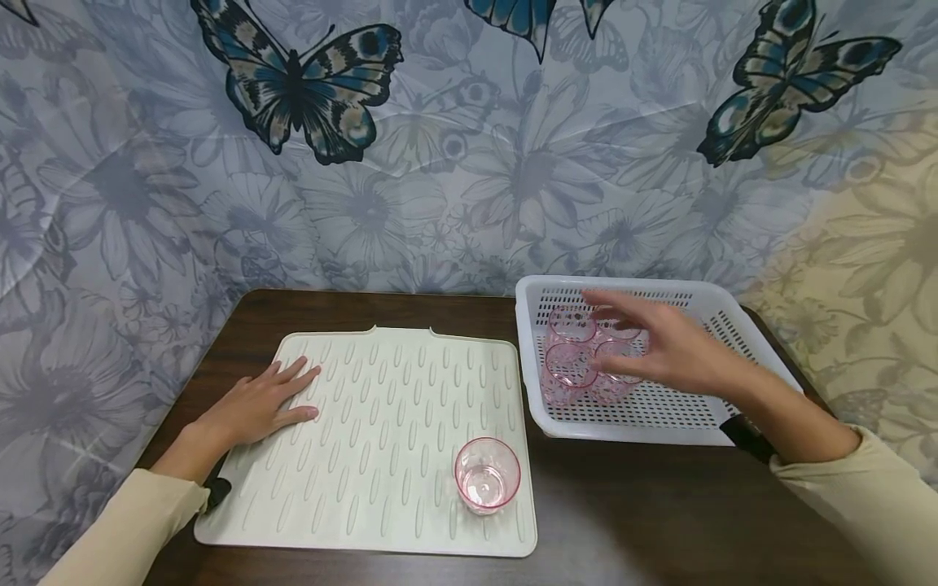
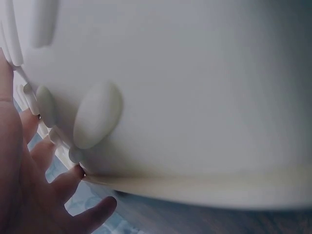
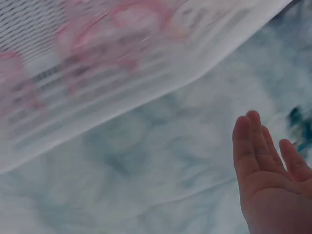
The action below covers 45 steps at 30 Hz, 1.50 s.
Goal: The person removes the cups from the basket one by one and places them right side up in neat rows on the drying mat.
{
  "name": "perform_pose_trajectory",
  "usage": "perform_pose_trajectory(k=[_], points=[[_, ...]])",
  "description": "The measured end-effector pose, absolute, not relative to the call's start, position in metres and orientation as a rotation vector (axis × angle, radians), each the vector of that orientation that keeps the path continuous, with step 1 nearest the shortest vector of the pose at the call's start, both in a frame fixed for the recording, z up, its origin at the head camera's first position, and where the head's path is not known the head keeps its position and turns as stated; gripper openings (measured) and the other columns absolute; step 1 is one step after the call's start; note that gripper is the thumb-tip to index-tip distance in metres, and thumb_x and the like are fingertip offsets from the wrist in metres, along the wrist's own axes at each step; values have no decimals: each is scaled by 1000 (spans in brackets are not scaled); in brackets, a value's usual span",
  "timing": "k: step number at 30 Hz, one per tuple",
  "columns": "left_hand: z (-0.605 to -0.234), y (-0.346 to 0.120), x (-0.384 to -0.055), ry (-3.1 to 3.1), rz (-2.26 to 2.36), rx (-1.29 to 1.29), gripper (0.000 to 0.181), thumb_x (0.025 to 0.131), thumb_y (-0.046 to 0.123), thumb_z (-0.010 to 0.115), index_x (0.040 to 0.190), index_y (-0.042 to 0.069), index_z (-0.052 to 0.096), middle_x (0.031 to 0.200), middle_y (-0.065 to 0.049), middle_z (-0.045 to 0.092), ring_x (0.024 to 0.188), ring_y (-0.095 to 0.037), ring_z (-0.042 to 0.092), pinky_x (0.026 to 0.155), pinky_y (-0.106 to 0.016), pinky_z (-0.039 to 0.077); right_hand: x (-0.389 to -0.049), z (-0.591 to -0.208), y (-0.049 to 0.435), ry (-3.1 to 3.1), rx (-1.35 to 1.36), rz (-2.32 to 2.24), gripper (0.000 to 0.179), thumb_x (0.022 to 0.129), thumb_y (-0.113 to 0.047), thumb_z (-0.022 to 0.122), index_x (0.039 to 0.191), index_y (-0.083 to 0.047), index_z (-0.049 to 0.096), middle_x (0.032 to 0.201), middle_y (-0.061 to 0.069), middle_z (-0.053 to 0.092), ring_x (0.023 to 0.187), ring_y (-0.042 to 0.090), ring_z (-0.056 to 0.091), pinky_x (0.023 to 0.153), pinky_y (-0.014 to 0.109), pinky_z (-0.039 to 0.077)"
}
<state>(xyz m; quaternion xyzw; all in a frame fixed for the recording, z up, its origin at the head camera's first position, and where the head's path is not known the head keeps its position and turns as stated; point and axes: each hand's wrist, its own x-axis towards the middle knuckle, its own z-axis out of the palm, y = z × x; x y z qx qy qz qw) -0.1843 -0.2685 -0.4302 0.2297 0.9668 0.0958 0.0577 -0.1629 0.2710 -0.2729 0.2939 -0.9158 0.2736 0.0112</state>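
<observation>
A white drying mat (image 1: pixel 381 456) with raised oval ridges lies on the table. My left hand (image 1: pixel 256 407) rests at its left edge with fingers spread; the left wrist view shows those fingers (image 2: pixel 66 184) along the mat's border. One clear glass with a pink rim (image 1: pixel 487 476) stands upright near the mat's front right corner. Several similar pink-rimmed glasses (image 1: pixel 572 366) are grouped in the left part of a white perforated basket (image 1: pixel 523 350). Over them hovers my right hand (image 1: pixel 670 346), thumb and fingers apart, holding nothing. It partly hides the right-hand glasses.
The dark wooden table (image 1: pixel 630 513) shows in front of the basket and around the mat. Behind it hangs a cloth (image 1: pixel 454 187) printed with flowers and butterflies. The basket's tall side wall (image 3: pixel 122 117) fills the upper left of the right wrist view.
</observation>
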Motion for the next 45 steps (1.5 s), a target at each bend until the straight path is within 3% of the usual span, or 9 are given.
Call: perform_pose_trajectory(k=[6, 12, 22, 36, 45], points=[[-430, -269, -181, 2923, 300, 676, 73, 97, 56, 54, 153, 11, 40, 158, -22, 32, 137, -58, 30, 97, -77, 29, -195, -277, 313, -2959, 607, 939, 79, 89, -22, 78, 153, -3, 36, 151, 25, 42, 126, 48, 52, 94, 63, 46], [-429, -267, -180, 2918, 310, 657, 73, 97, 56, 54, 153, 11, 40, 158, -22, 32, 138, -57, 29, 98, -77, 28, -218, -290, 352, -3034, 374, 988, 84, 92, -25, 75, 155, 2, 26, 154, 30, 33, 131, 53, 42, 98, 65, 42], [-428, -267, -180, 2921, 309, 664, 73, 97, 55, 55, 153, 11, 40, 158, -22, 32, 138, -57, 30, 97, -77, 29, -239, -304, 387, -3215, 150, 917, 102, 92, -42, 71, 157, 6, 9, 155, 38, 19, 136, 61, 26, 100, 72, 32], [-427, -265, -180, 2920, 313, 663, 73, 97, 55, 54, 153, 11, 40, 158, -21, 32, 138, -57, 29, 98, -77, 28, -242, -326, 411, -3336, 26, 870, 107, 88, -47, 73, 153, 12, 12, 151, 43, 18, 138, 61, 18, 106, 72, 22], [-427, -265, -183, 2927, 310, 670, 73, 98, 55, 54, 154, 11, 40, 158, -21, 32, 138, -57, 30, 97, -77, 29, -246, -343, 417, -3352, 115, 783, 93, 88, -27, 76, 148, 17, 21, 143, 49, 27, 131, 64, 28, 103, 69, 32]])
